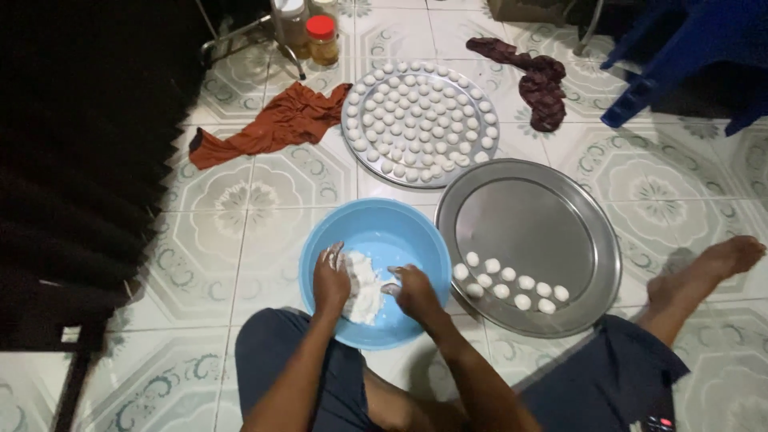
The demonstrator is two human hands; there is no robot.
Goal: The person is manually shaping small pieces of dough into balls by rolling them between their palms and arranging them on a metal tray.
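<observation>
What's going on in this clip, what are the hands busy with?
A person sits on the tiled floor with both hands in a blue basin, the left hand and right hand working a lump of white dough. A nearby metal tray holds a dozen or so small dough balls at its near edge; a farther tray is full of them.
</observation>
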